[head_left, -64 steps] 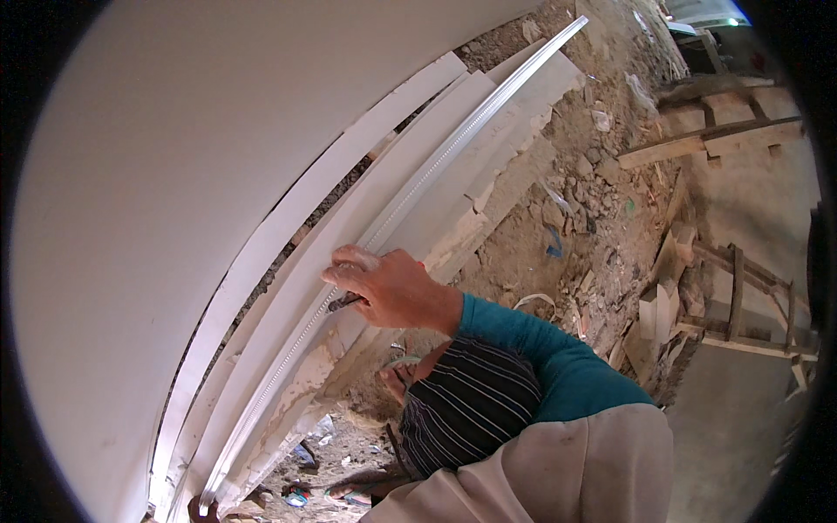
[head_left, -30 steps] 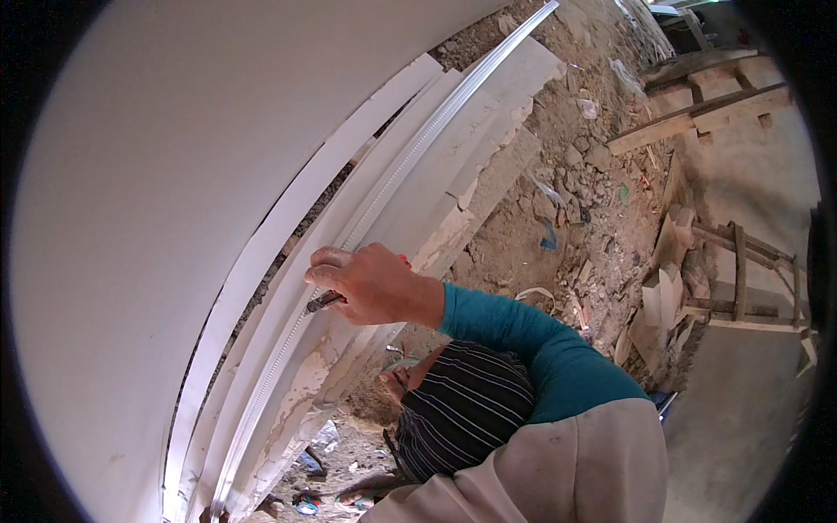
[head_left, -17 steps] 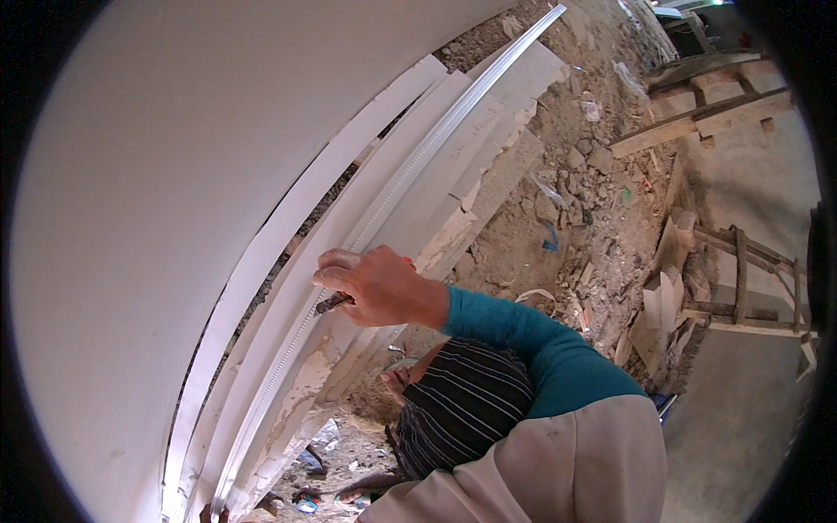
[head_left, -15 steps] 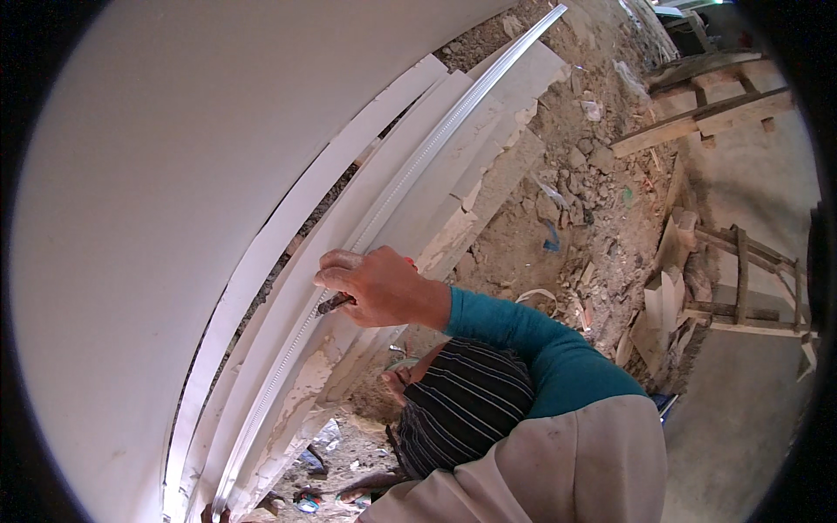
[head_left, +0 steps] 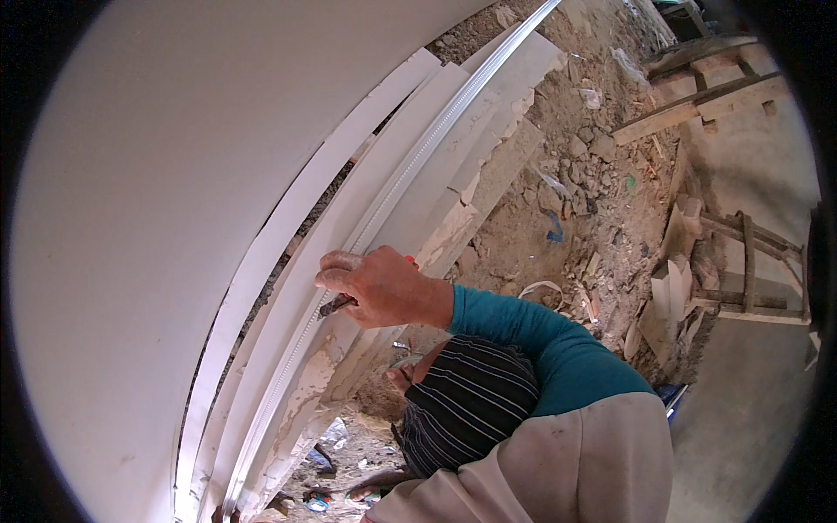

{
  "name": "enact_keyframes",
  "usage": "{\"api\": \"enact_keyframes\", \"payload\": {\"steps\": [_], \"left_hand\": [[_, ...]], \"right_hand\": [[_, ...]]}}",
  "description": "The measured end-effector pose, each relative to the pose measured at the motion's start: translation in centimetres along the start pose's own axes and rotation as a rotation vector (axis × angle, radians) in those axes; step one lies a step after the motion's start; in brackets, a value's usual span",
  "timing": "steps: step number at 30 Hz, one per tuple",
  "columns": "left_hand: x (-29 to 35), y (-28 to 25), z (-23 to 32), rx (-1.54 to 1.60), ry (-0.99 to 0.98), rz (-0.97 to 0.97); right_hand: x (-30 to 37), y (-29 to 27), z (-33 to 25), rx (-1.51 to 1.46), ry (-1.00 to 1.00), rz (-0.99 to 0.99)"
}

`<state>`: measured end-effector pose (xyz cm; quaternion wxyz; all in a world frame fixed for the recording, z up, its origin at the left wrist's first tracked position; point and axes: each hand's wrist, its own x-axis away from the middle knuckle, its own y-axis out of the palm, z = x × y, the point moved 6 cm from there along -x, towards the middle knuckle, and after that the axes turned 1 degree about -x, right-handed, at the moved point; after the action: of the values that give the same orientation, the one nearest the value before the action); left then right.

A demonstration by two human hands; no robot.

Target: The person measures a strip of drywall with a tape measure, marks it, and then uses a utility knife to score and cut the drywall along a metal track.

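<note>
My right hand (head_left: 381,288), in a teal sleeve, rests with curled fingers on a long perforated metal corner bead (head_left: 499,63). It grips a slim dark tool (head_left: 336,305) whose tip points at the bead. A bit of red shows behind the hand; whether it belongs to the tool is unclear. The bead lies lengthwise over stacked pale board strips (head_left: 384,96). At the lower left edge, fingertips of my left hand (head_left: 225,515) sit on both sides of the bead's near end; the rest of that hand is cut off.
A large smooth pale panel (head_left: 166,227) fills the left side. Right of the strips, a crumbling plastered ledge (head_left: 501,174) borders rubble-strewn soil (head_left: 567,187). Farther right are wooden frames (head_left: 745,261) and a broken board (head_left: 671,296). My striped-clothed leg (head_left: 471,383) is bent below the right arm.
The view has shifted slightly, so the bead's far end now runs out of the picture. Both hands keep their places on the bead, and the tool stays in the right hand.
</note>
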<state>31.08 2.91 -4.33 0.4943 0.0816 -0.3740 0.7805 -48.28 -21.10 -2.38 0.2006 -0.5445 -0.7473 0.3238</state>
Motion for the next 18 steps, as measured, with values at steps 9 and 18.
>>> {"api": "enact_keyframes", "payload": {"steps": [9,18], "left_hand": [[0.0,-0.6,0.5,-0.362,0.162,0.011],[0.2,-1.2,-0.5,-0.083,-0.111,0.087]], "right_hand": [[1.5,-7.9,5.3,0.155,0.205,0.606],[6.5,-20.4,26.2,-0.352,0.849,1.164]]}}
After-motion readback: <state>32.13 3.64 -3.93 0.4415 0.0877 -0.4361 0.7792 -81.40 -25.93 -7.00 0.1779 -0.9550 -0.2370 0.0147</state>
